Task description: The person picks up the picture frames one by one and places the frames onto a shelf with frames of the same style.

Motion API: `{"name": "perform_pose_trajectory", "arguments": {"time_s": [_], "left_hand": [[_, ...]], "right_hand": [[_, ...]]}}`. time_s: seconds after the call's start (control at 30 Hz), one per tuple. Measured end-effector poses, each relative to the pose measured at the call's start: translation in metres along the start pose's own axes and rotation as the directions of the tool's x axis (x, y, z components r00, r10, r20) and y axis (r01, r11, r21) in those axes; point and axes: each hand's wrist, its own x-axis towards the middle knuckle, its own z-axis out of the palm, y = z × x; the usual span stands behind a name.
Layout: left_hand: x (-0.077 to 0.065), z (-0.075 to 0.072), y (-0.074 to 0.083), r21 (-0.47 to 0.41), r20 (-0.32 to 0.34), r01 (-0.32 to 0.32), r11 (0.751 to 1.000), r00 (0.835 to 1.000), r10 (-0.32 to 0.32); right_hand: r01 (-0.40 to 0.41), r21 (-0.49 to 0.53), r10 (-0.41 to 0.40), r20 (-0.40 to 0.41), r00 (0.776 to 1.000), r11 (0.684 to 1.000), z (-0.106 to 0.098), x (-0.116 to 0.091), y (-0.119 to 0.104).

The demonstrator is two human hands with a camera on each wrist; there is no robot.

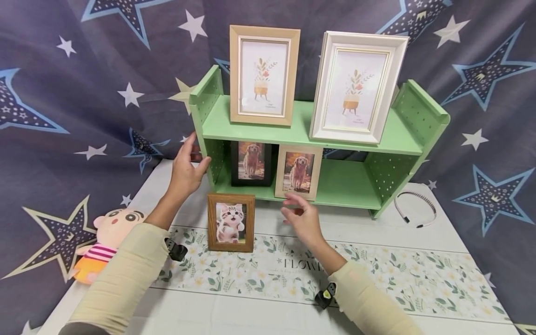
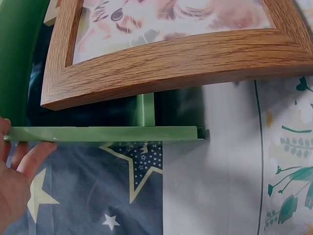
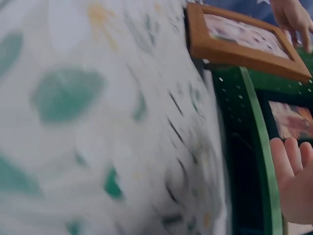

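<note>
A green two-tier shelf point(image 1: 347, 186) stands on the table. My left hand point(image 1: 188, 167) grips the edge of its left side panel point(image 2: 102, 133), fingers on the outer face. In the lower tier, a light wood picture frame point(image 1: 279, 172) with a dog photo leans beside a black frame point(image 1: 234, 170) with a similar photo. My right hand point(image 1: 303, 218) is just in front of the light frame's bottom edge, fingers loosely bent and holding nothing; whether a fingertip touches the frame I cannot tell. A brown wood frame point(image 1: 231, 247) with a kitten photo stands before the shelf's left front.
On the upper tier stand a tan frame point(image 1: 235, 74) and a larger white frame point(image 1: 322, 88). A headband point(image 1: 433, 211) lies right of the shelf, a plush toy point(image 1: 106, 242) sits at left. A flowered runner point(image 1: 402, 274) crosses the table; starry cloth point(image 1: 159, 88) hangs behind.
</note>
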Motion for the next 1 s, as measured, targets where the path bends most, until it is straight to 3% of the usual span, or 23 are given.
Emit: {"name": "perform_pose_trajectory", "arguments": {"time_s": [0.47,0.7,1.0], "left_hand": [[0.0,0.001,0.0,0.012,-0.001,0.004,1.0,1.0,-0.004],[0.0,0.0,-0.001,0.01,0.007,0.01,1.0,1.0,-0.01],[0.0,0.0,0.0,0.013,0.007,0.019,1.0,1.0,-0.019]], "right_hand": [[-0.088,0.011,0.085,0.163,0.983,0.996,0.048,-0.02,0.011],[-0.087,-0.012,0.088,0.181,0.979,0.996,0.058,-0.027,0.011],[-0.112,-0.044,0.117,0.135,0.984,0.993,0.067,-0.031,0.015]]}}
